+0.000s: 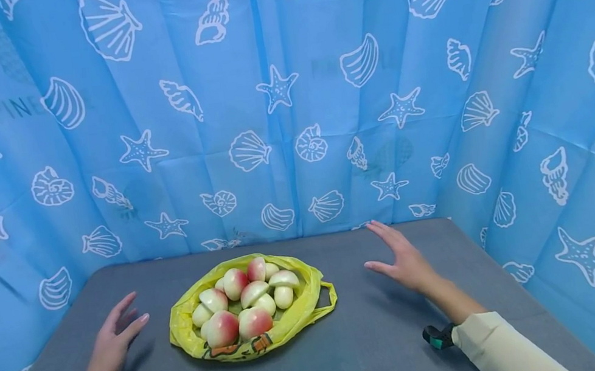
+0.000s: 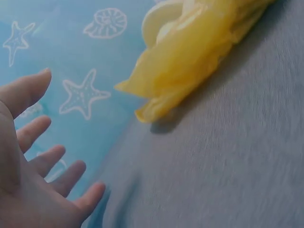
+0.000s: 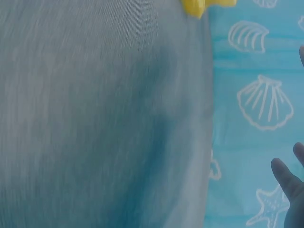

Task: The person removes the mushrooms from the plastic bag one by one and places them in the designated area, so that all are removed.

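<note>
A yellow plastic bag (image 1: 310, 294) lies on the table with its mouth spread wide and a loop handle out to the right. Inside it are several toy mushrooms (image 1: 283, 279) with pale stems and rounded caps, some tinted pink-red. My left hand (image 1: 110, 341) hovers left of the bag, fingers spread and holding nothing. In the left wrist view, the bag's edge (image 2: 185, 61) is beyond the thumb and fingers. To the bag's right, my right hand (image 1: 405, 260) is held apart from it, thumb and fingers extended, with nothing in the grasp.
The table (image 1: 351, 363) has a grey cloth surface. Behind it and along both sides hangs a blue curtain (image 1: 285, 174) with white shell and starfish prints. Dark wrist devices show near the right sleeve (image 1: 500, 346) and below the left hand.
</note>
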A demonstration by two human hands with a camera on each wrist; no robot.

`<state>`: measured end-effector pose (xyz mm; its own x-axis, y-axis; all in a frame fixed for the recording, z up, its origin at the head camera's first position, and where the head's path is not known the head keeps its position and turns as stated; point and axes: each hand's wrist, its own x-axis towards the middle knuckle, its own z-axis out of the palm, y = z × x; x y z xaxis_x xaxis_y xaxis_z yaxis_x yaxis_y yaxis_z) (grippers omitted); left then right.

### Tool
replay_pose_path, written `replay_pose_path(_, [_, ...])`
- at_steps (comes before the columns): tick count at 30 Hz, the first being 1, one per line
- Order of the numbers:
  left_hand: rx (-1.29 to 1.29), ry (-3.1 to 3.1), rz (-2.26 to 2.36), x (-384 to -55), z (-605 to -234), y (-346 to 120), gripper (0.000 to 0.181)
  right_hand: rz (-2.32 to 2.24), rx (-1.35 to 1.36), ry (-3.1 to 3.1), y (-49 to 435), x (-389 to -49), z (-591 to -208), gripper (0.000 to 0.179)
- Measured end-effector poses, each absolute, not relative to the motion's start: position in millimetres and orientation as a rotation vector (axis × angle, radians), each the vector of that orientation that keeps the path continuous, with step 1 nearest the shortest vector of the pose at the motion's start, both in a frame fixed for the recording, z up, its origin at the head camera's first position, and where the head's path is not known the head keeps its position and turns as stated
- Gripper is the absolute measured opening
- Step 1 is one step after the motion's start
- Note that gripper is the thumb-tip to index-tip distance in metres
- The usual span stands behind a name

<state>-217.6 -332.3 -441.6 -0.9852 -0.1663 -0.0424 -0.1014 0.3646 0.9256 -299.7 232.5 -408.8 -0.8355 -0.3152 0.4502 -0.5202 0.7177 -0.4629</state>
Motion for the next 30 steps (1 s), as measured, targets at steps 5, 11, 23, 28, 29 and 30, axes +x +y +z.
replay_pose_path(5, [0.231, -2.448, -1.848, -218.3, -441.4, -323.7, 0.085, 0.923, 0.654, -2.551, 217.5, -295.8, -406.4, 0.082])
replay_pose_path(11, [0.222, -2.424, -1.902, -221.7, -440.1, -311.3, 0.088, 1.033, 0.682, -2.498, 201.2, -295.1, -407.6, 0.08])
replay_pose_path(23, [0.173, -2.452, -1.938, -232.4, -444.6, -290.5, 0.089, 1.281, 0.693, -2.474, 169.2, -291.9, -409.4, 0.079])
replay_pose_path(28, [0.159, -2.492, -1.957, -237.4, -448.0, -288.0, 0.089, 1.382, 0.711, -2.454, 154.2, -281.7, -399.3, 0.077])
replay_pose_path(29, [0.15, -2.508, -1.958, -238.0, -449.3, -287.6, 0.089, 1.393, 0.714, -2.452, 152.0, -281.2, -399.5, 0.076])
replay_pose_path(30, [0.138, -2.531, -1.955, -238.2, -450.9, -287.5, 0.09, 1.405, 0.713, -2.452, 149.7, -280.6, -399.8, 0.076])
